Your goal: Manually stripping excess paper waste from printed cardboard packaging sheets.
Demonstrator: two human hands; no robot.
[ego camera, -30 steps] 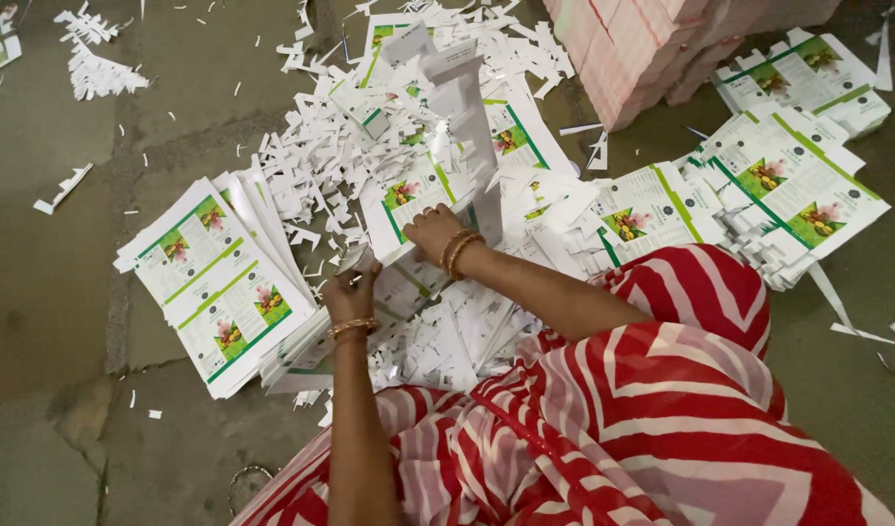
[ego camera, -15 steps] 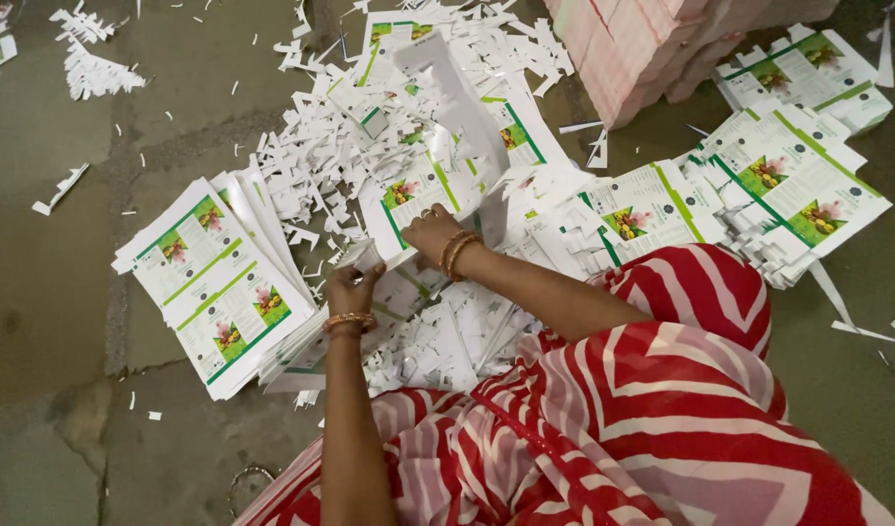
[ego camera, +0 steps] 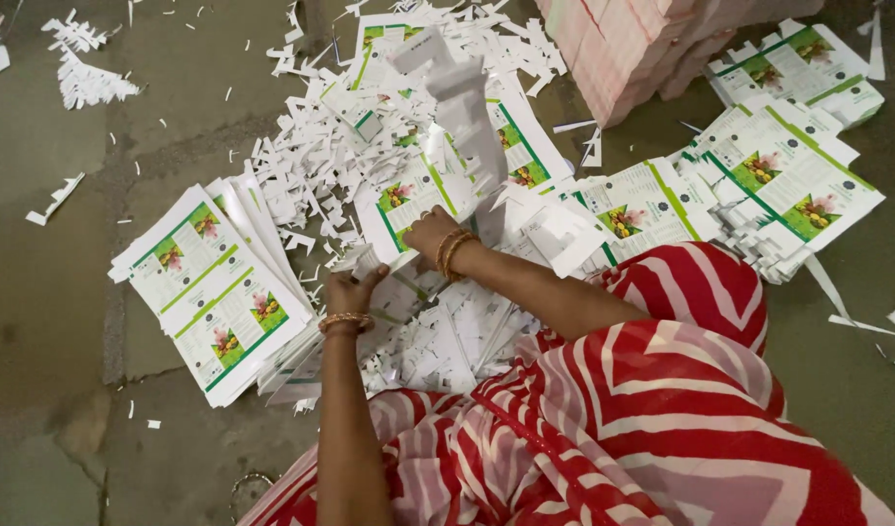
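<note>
Head view: left hand (ego camera: 352,290) pinches a white card offcut (ego camera: 366,259); right hand (ego camera: 430,232) presses, fingers together, on a printed white-and-green carton sheet (ego camera: 409,198) beneath it.

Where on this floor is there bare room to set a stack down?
Bare floor lies left of the left stack, and lower right beyond the red garment. The scrap heap around both hands is crowded.
</note>
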